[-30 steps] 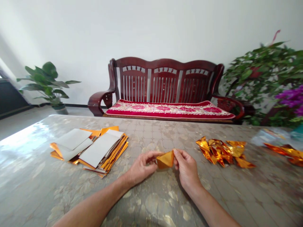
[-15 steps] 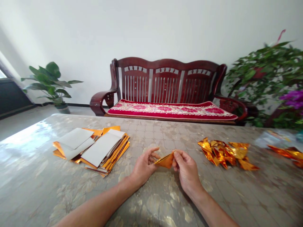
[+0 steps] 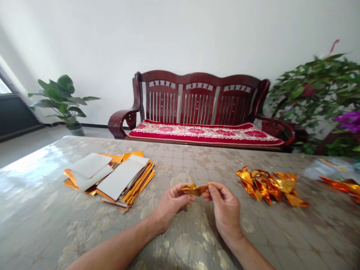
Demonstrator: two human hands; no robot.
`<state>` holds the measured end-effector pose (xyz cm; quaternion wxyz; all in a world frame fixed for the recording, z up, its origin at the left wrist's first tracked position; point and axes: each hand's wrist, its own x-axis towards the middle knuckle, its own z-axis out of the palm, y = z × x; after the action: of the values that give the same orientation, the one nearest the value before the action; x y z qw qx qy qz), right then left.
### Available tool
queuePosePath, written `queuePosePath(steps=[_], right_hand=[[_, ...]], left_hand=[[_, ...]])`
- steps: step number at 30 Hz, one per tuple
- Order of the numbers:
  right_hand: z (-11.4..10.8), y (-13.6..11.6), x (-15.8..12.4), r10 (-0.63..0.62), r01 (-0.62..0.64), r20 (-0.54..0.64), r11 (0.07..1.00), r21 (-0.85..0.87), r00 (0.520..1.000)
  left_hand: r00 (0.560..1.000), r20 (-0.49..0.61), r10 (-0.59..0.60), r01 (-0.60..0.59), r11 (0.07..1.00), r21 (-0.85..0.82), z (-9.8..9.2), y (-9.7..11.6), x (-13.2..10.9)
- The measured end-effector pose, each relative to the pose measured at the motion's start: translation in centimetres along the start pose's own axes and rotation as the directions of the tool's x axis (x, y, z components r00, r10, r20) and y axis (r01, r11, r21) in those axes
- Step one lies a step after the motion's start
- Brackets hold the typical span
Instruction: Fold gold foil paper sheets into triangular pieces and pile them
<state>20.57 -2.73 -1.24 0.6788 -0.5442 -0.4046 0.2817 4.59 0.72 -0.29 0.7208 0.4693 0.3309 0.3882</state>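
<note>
Between my two hands, just above the table, is a small folded piece of gold foil paper [image 3: 196, 190]. My left hand [image 3: 174, 202] grips its left end between thumb and fingers. The right end is pinched by the thumb and fingertips of my right hand [image 3: 225, 204]. To the left lies a stack of foil paper sheets [image 3: 123, 178], pale backs up, with orange-gold edges showing. On the right sits a pile of folded gold foil pieces [image 3: 271, 185], shiny and pointed.
The table [image 3: 180, 243] has a patterned, glossy cover. At its right edge lie a clear plastic bag [image 3: 327, 168] and more gold foil [image 3: 341, 183]. Beyond stands a dark wooden bench [image 3: 197, 99] with a red floral cushion [image 3: 205, 133]. Potted plants [image 3: 66, 101] flank it.
The foil piece has turned from an upright triangle to a flatter, narrower shape. My left fingers, spread before, have closed on its left end.
</note>
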Motion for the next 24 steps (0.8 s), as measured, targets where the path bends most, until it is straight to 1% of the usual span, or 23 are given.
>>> queuePosePath(steps=[2, 3, 6, 8, 10, 12, 14, 16, 18, 19, 24], right_hand=[[0.0, -0.3, -0.1, -0.059, 0.060, 0.032, 0.998, -0.029, 0.998], [0.0, -0.5, -0.3, -0.092, 0.094, 0.054, 0.995, -0.041, 0.994], [0.2, -1.0, -0.6, -0.202, 0.210, 0.119, 0.976, -0.059, 0.972], [0.1, -1.1, -0.7, -0.297, 0.311, 0.161, 0.948, -0.070, 0.941], [-0.1, -1.0, -0.6, -0.395, 0.418, 0.195, 0.903, -0.100, 0.898], [-0.3, -1.0, -0.6, -0.479, 0.519, 0.238, 0.841, -0.153, 0.845], [-0.5, -1.2, -0.7, -0.547, 0.610, 0.296, 0.768, -0.195, 0.783], [-0.6, -1.5, -0.8, -0.601, 0.685, 0.354, 0.702, -0.194, 0.716], [-0.6, -1.8, -1.0, -0.636, 0.731, 0.386, 0.658, -0.181, 0.668], [-0.6, -1.9, -1.0, -0.645, 0.742, 0.391, 0.646, -0.180, 0.656], [-0.6, -1.9, -1.0, -0.654, 0.755, 0.398, 0.629, -0.185, 0.643]], left_hand=[[0.999, 0.037, 0.038, -0.039, 0.999, 0.024, 0.1, 0.1, -0.1], [0.998, 0.037, 0.053, -0.054, 0.998, 0.041, 0.2, 0.1, -0.1], [0.997, -0.004, 0.081, -0.080, 0.992, 0.098, 0.0, 0.0, 0.1], [0.991, -0.044, 0.127, -0.119, 0.981, 0.154, -0.2, -0.1, 0.2], [0.978, -0.090, 0.191, -0.167, 0.961, 0.220, -0.5, 0.0, 0.2], [0.966, -0.118, 0.232, -0.194, 0.944, 0.265, -0.6, 0.4, 0.1], [0.960, -0.117, 0.256, -0.217, 0.938, 0.269, -0.7, 0.8, 0.0], [0.959, -0.090, 0.270, -0.242, 0.940, 0.241, -0.8, 1.2, -0.1], [0.959, -0.065, 0.277, -0.258, 0.943, 0.211, -0.7, 1.4, -0.1], [0.958, -0.062, 0.279, -0.261, 0.943, 0.206, -0.7, 1.4, -0.1], [0.955, -0.076, 0.285, -0.257, 0.932, 0.257, -0.8, 1.0, -0.1]])
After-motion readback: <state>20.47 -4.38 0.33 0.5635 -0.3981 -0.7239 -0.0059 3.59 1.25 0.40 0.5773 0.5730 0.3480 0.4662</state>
